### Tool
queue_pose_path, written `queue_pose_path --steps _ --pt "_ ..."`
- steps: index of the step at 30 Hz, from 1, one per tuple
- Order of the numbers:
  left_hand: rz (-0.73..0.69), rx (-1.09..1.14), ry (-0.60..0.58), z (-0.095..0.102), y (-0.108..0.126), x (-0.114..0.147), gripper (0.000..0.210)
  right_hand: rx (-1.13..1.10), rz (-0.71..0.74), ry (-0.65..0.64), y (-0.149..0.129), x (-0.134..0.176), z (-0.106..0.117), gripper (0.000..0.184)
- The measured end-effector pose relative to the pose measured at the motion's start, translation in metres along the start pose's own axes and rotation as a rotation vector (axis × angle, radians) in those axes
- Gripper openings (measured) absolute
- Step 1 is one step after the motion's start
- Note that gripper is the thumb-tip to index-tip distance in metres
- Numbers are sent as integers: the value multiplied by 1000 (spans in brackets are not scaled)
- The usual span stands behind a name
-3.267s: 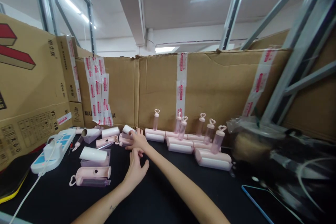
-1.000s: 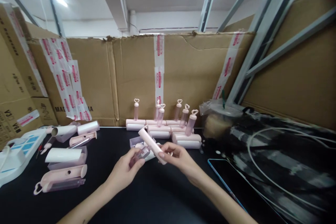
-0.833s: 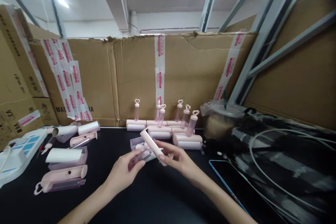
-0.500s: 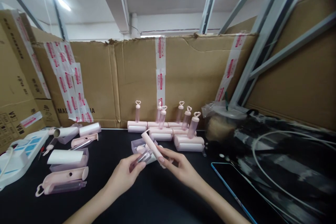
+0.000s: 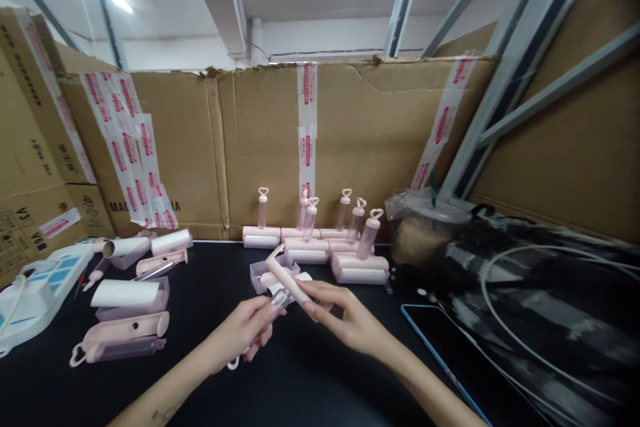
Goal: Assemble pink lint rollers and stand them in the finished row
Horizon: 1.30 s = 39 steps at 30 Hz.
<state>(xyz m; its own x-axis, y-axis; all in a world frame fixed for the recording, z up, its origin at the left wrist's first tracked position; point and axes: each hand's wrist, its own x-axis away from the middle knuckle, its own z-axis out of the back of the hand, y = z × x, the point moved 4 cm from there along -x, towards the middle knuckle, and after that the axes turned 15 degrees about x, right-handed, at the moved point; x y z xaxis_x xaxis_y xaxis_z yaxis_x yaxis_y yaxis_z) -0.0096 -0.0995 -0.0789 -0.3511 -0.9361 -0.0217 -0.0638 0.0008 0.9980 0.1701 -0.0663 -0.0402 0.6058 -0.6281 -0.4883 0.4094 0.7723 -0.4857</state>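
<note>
My left hand (image 5: 245,327) is closed around a translucent handle (image 5: 281,298); a pale loop (image 5: 233,363) shows below the palm. In my right hand (image 5: 345,313), fingers and thumb pinch a pink lint-roller shell (image 5: 286,279), tilted with its far end up to the left. The handle's tip is against or very near the shell's underside; I cannot tell if they are joined. Just behind, a translucent lilac case (image 5: 257,273) lies on the black table, with a white roll (image 5: 303,277) partly hidden by the shell.
Several assembled pink lint rollers (image 5: 360,269) with upright heart-topped handles stand at the back. Loose shells (image 5: 125,328) and white rolls (image 5: 125,293) lie left, by a power strip (image 5: 50,280). On the right are a phone (image 5: 445,353), a drink cup (image 5: 420,233) and a cable (image 5: 485,287).
My left hand has turned over around the handle, bringing the loop into view below it. The handle's tip has moved right, up to the shell. My right hand has barely moved.
</note>
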Motion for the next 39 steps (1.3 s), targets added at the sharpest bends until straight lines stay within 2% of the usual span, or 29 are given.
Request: queue_pose_path --steps 3,7,11,13,17,20,23,25,27,29,30,32,34,36,39 --pt "-50 -155 59 3 -7 -2 47 99 56 6 -4 1 -5 39" --pt "-6 -174 44 1 -17 -3 46 198 109 -7 -6 4 -12 40" --pt "66 -147 -93 -11 -10 6 51 135 19 -80 -4 1 -4 38" --pt "49 -317 -164 -15 2 14 47 58 9 -155 -5 -1 1 33" --pt "-8 -830 -136 -3 22 24 47 -11 48 -274 -4 -4 -4 32" --pt "56 -904 -121 7 19 23 44 -12 40 -351 4 -2 -25 34" --pt "122 -934 -107 8 9 21 40 102 59 -260 11 1 -40 30" --pt "149 -960 -120 4 3 22 42 194 81 -164 12 -1 -40 26" --pt "148 -964 -150 -2 2 24 46 316 85 -86 10 -11 -31 23" --pt "134 -946 -161 -6 5 26 49 502 47 -63 8 -31 -20 22" --pt "132 -932 -159 -7 7 26 50 623 1 -85 9 -44 -15 22" --pt "105 -943 -130 -7 12 27 53 710 -49 -145 12 -73 -10 19" --pt "6 -1031 -71 -6 20 27 51 773 -108 -228 17 -101 -15 16" --pt "-123 -1137 12 -5 27 26 46 824 -157 -322 22 -121 -27 21" --pt "-319 -1184 129 -6 33 22 37 875 -219 -426 27 -135 -49 29"
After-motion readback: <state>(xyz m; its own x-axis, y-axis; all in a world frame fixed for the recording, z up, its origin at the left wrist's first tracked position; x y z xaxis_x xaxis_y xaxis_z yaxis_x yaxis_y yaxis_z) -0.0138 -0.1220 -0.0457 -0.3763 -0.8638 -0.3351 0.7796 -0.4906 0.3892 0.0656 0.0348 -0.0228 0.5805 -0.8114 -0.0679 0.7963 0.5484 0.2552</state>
